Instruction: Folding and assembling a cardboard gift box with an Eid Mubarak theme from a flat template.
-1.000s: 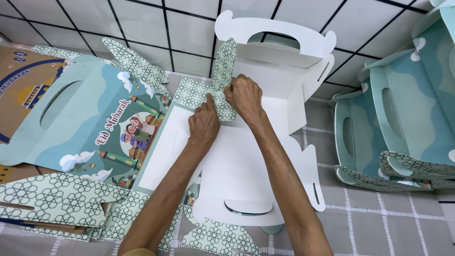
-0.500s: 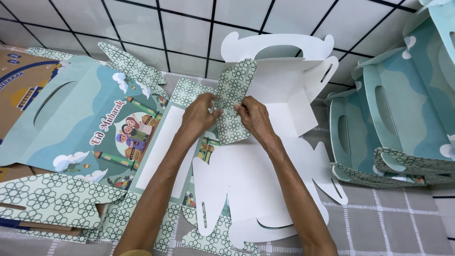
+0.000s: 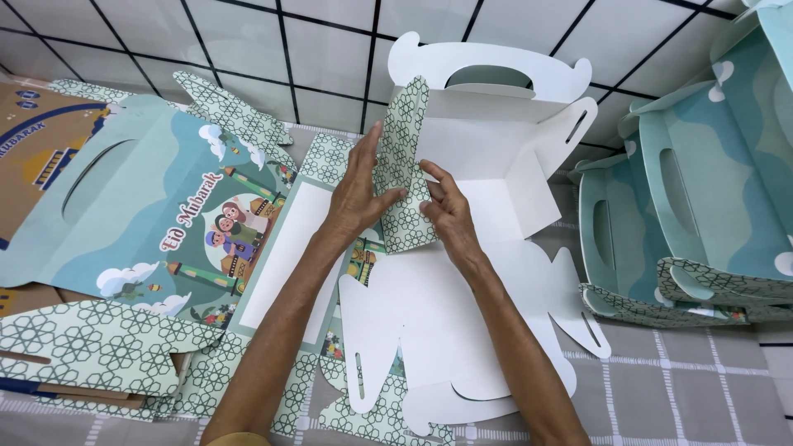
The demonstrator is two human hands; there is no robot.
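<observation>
Nearest me lies the white cardboard sheet [image 3: 438,330] of the box I am folding, flat on the checked cloth [image 3: 686,388] with its handle cut-out towards my lap. Just beyond, my left hand [image 3: 357,192] and right hand [image 3: 446,211] pinch the green patterned flap [image 3: 402,169] from either side, fingers closed on it, the flap standing upright. I judge it light, thin card, stiff enough to spring back and easy to crease, best held near the fold line. Further off rises the white handle panel [image 3: 487,70], then the tiled wall [image 3: 248,49]; finished teal boxes [image 3: 686,215] sit to my right.
</observation>
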